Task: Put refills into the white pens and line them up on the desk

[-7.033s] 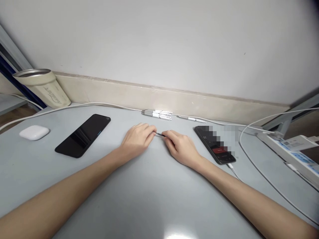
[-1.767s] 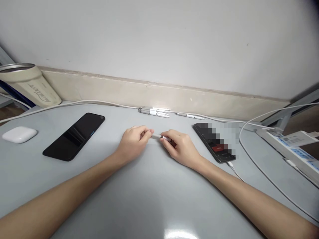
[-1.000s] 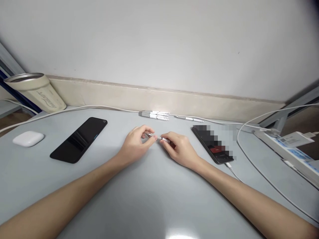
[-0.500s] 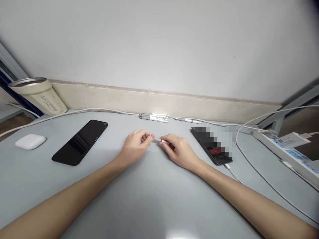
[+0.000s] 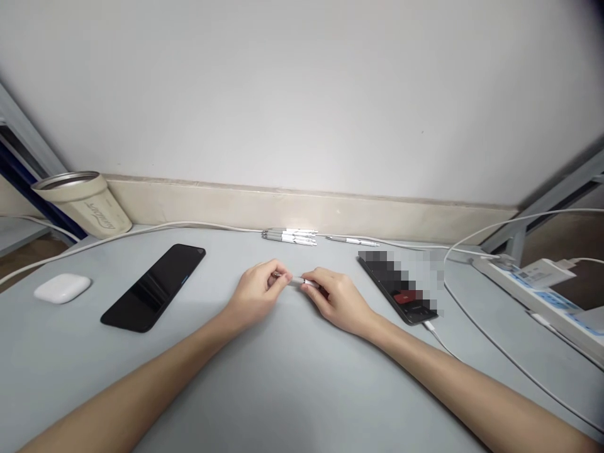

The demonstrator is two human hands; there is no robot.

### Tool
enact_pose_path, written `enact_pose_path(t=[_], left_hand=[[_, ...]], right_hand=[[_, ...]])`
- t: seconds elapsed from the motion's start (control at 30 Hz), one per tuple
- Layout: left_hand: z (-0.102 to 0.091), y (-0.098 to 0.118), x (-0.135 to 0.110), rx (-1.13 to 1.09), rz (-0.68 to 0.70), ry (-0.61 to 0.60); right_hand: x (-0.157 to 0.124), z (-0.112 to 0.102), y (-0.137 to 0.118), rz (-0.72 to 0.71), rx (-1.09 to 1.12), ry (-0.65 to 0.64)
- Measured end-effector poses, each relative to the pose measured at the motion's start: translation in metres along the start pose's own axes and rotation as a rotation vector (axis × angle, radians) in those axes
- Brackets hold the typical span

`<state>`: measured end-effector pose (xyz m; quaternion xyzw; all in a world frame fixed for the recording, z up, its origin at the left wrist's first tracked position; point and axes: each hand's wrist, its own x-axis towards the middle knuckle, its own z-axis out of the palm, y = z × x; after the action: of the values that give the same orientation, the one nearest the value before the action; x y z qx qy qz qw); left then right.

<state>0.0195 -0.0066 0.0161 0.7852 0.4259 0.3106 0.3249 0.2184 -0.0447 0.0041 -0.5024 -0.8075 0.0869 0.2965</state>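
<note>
Between my two hands, just over the grey tabletop, is a white and grey pen (image 5: 296, 280). My left hand (image 5: 258, 290) pinches its left end between thumb and fingers. My right hand (image 5: 340, 298) is closed round its white right part, and the fingers hide much of it. Whether the pen is in one piece or in parts I cannot tell. Behind my hands, near the wall, lies a small bundle of similar pens (image 5: 290, 237). A single pen (image 5: 353, 241) rests to the right of that bundle.
A black phone (image 5: 153, 288) and a white earbud case (image 5: 62, 288) lie on the left. At the back left stands a cream cup (image 5: 89, 204). To the right are a phone (image 5: 401, 292) on a cable and a power strip (image 5: 542, 296). A white cable (image 5: 189, 224) runs along the wall.
The whole view has tilted up slightly, so everything sits a little lower. Both hands keep hold of the pen, with hardly any shift between them.
</note>
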Motion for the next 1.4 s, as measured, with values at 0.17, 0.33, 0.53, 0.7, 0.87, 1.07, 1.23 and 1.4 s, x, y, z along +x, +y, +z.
enact_pose_path(t=[0.17,0.33,0.53,0.7,0.87,1.07,1.23,1.4], left_hand=[[0.003,-0.002,0.001,-0.041,0.04,0.056],[0.004,-0.002,0.0,0.038,-0.03,0.042],[-0.001,0.002,-0.002,-0.019,0.038,0.023],[0.001,0.002,-0.001,0.037,-0.027,0.045],[0.0,0.001,0.0,0.1,0.01,0.009],[-0.003,0.003,-0.002,0.098,0.067,0.024],[-0.003,-0.003,0.001,-0.008,-0.054,0.096],[-0.001,-0.008,0.002,0.012,-0.061,0.051]], right_hand=[[0.0,0.0,0.0,0.009,-0.007,0.012],[-0.001,-0.002,-0.003,-0.008,-0.012,-0.004],[-0.001,-0.002,-0.002,-0.027,-0.004,-0.012],[0.0,-0.001,-0.003,-0.01,-0.011,-0.018],[0.0,-0.002,-0.005,0.002,-0.008,-0.034],[0.002,-0.005,-0.005,-0.005,0.079,-0.056],[0.003,-0.007,-0.005,0.048,0.221,0.048],[0.007,-0.009,-0.002,0.103,0.482,0.123]])
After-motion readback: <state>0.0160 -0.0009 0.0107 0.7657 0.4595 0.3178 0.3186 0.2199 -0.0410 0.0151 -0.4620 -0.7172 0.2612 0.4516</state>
